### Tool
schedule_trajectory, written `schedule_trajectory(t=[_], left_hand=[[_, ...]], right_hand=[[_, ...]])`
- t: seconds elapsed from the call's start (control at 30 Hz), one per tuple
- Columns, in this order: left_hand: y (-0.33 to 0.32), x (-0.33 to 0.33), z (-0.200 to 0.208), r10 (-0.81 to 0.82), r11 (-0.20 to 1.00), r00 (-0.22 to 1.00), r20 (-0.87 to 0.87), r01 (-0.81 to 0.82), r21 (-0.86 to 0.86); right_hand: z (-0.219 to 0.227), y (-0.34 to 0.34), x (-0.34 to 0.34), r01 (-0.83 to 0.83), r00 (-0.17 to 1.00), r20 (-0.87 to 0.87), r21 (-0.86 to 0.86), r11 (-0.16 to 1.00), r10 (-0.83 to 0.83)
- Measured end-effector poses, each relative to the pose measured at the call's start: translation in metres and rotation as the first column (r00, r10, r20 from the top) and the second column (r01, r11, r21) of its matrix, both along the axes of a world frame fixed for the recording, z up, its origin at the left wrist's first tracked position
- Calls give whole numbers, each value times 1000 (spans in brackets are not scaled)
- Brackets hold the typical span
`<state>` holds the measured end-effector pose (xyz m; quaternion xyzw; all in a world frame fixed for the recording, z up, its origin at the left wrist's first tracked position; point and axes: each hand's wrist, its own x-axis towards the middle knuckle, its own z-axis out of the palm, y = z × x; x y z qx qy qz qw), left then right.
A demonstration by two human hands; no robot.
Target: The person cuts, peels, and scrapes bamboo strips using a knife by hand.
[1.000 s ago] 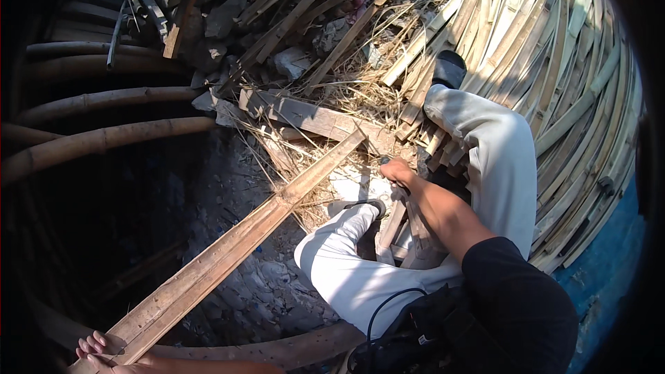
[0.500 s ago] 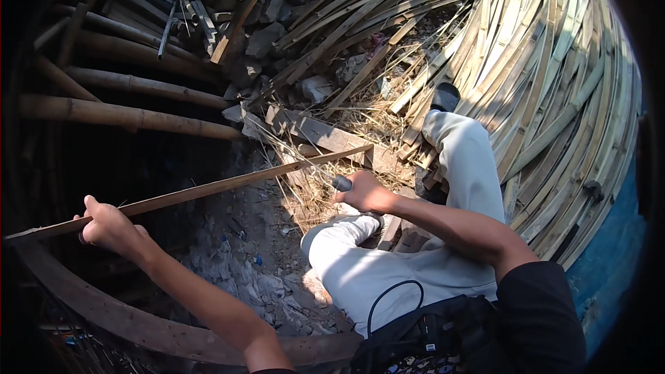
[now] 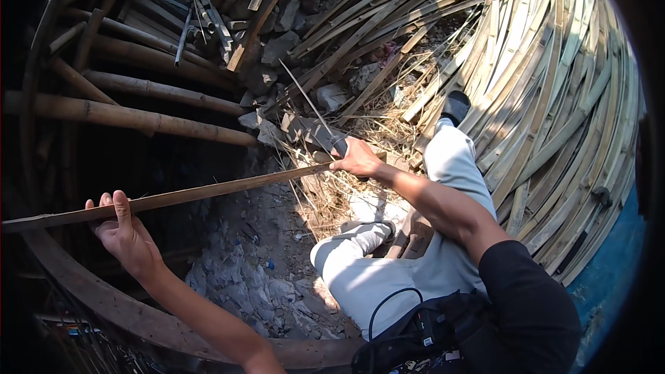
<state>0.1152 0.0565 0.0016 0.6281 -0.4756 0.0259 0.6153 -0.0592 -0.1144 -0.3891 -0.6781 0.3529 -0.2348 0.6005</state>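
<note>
A long, flat bamboo strip (image 3: 222,188) slants from the left rim up to the middle. Near its left end my left hand (image 3: 130,235) holds it loosely, thumb raised in front and fingertips showing beyond its upper edge. My right hand (image 3: 359,158) is closed on the dark handle of a knife (image 3: 339,145). The thin blade points up and away to the left. The strip's right end meets my right hand's fingers; whether they also grip it, I cannot tell. Just beyond that hand lies a wooden block (image 3: 305,129), partly hidden by the knife.
Split bamboo strips (image 3: 547,97) are heaped along the right and far side. Thick bamboo poles (image 3: 152,120) lie at the left over dark shade. Stones (image 3: 280,48) and straw shavings (image 3: 388,131) cover ground ahead. A curved plank (image 3: 97,291) runs past my left forearm.
My right hand has moved up and away with the knife, and now meets the strip's right end. My left hand has shifted right, its thumb lifted. The strip's right end has moved left and slightly lower.
</note>
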Motion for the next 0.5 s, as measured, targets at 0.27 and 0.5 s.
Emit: schedule_trajectory(t=[0.27,0.5], left_hand=[[-10,-9,-1,-68,996,996,51,71,-56],[-17,-7,-1,40,998,975,217,-29,-55]], right_hand=[[62,12,18,-25,988,147,-89,996,38],[59,7,19,106,980,180,-95,990,-88]])
